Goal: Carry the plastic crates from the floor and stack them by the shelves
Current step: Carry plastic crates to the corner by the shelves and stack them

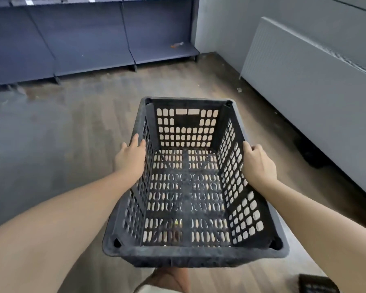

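A black perforated plastic crate point(188, 187) is held up in front of me, off the floor, open side up and with nothing in it. My left hand point(131, 157) grips its left long rim, fingers over the edge. My right hand point(257, 163) grips the right long rim. Blue-grey shelves point(89, 49) stand along the far wall ahead, their lowest boards bare except for a small orange item point(176, 45).
A long white chest unit point(304, 85) runs along the right side. The corner of another dark crate point(317, 284) shows at the bottom right on the wooden floor. Open floor point(82, 127) lies between me and the shelves.
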